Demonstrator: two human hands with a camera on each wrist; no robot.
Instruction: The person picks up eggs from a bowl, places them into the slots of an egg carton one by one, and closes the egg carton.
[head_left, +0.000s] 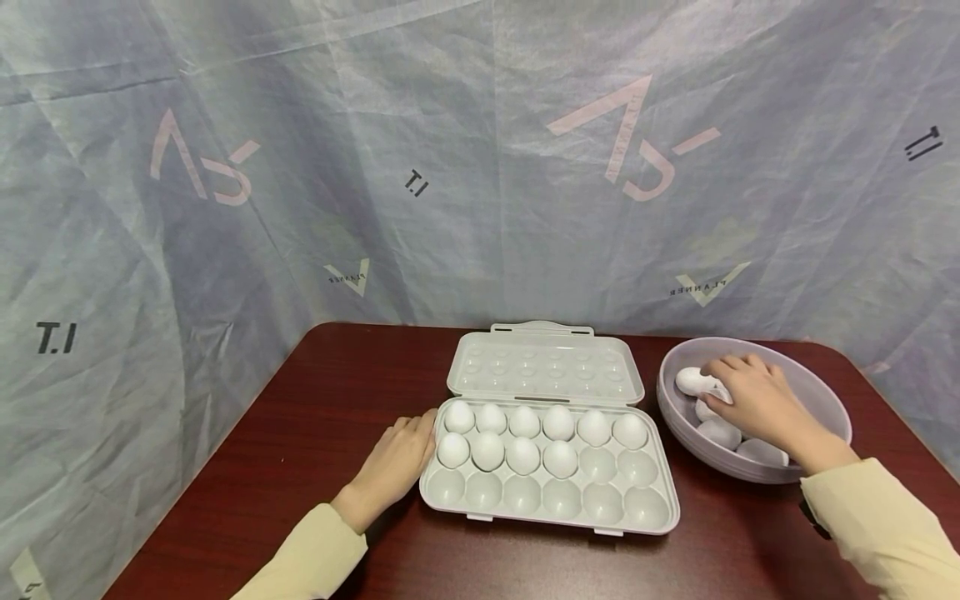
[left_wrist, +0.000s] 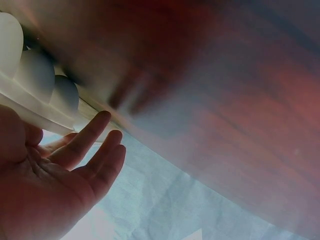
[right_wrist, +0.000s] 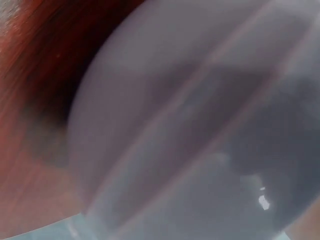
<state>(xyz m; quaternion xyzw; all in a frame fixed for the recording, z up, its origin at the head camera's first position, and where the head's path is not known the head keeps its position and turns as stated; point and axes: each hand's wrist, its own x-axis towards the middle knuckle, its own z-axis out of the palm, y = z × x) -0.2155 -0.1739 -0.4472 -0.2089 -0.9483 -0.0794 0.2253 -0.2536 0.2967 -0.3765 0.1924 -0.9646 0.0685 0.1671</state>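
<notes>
An egg tray (head_left: 547,523) of white plastic lies on the table with its lid (head_left: 546,367) folded back. White eggs (head_left: 523,456) fill its back row and all but two right-hand cups of the middle row; the front row's cups are bare. My left hand (head_left: 397,457) rests at the tray's left edge, its fingers loosely extended in the left wrist view. Over at the right, my right hand (head_left: 757,400) reaches into a pale purple bowl (head_left: 817,404), fingers bent over white eggs (head_left: 693,381). I cannot tell whether it grips one.
The dark red wooden table (head_left: 337,375) has rounded back corners. Behind it hangs a grey-blue printed cloth (head_left: 465,167). The bowl stands close beside the tray's right end. In the right wrist view the bowl's outer wall (right_wrist: 125,100) fills most of the picture.
</notes>
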